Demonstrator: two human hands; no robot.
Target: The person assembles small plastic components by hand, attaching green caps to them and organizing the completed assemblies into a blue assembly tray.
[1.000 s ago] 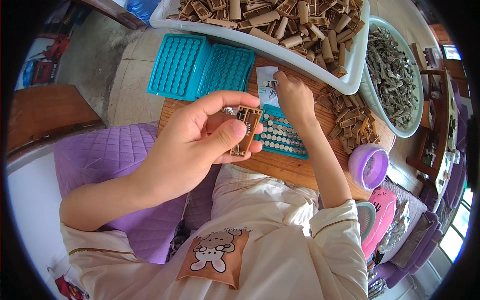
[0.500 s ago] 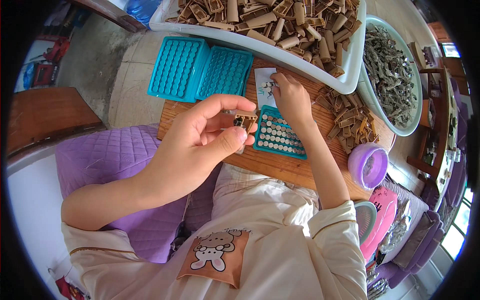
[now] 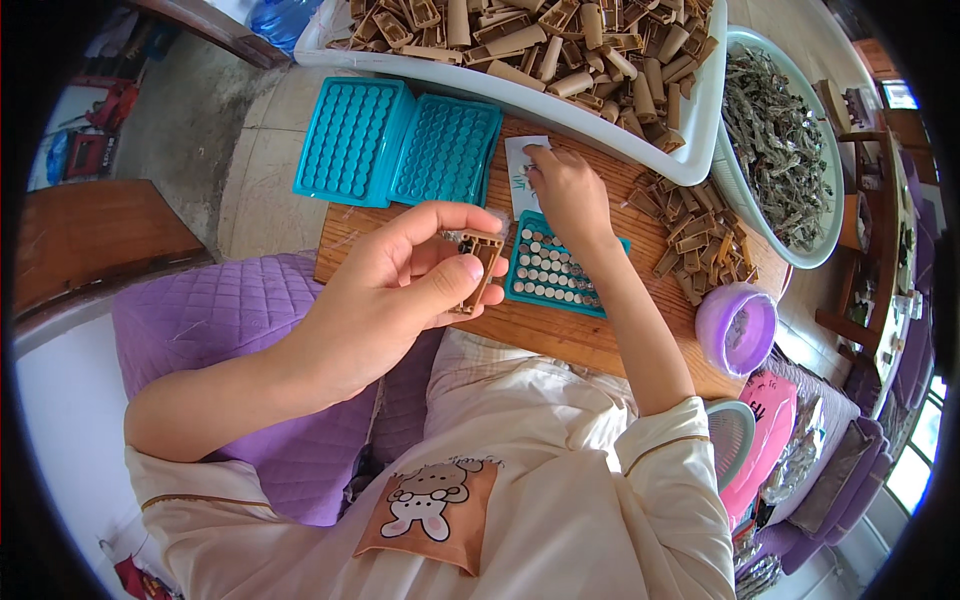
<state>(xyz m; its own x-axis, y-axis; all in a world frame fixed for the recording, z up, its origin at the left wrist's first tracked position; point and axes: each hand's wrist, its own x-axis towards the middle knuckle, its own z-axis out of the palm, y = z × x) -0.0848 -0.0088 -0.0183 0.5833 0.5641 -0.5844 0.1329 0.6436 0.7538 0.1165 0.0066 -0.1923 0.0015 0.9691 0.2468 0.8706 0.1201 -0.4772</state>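
My left hand (image 3: 395, 270) pinches a small brown plastic casing (image 3: 485, 270) between thumb and fingers, its hollow, ribbed side partly showing. A dark bit sits near the casing's upper end. Over a white paper (image 3: 519, 185) on the wooden table, my right hand (image 3: 573, 198) has its fingers bent down and drawn together at small pieces. Its fingertips are partly hidden, so what they hold cannot be made out. Just below that hand is a teal tray (image 3: 512, 289) with rows of white and silvery round discs, partly covered by my right forearm.
Teal trays with round pockets (image 3: 350, 140) stand at the table's far left. Behind is a white bin (image 3: 560, 113) heaped with brown casings. More casings (image 3: 705, 238) lie at right, near a purple bowl (image 3: 712, 325). A pale basket (image 3: 741, 180) holds grey metallic pieces.
The casing in my left hand has tilted and moved slightly down and left, showing more of its hollow side. My right hand has shifted a little left over the paper.
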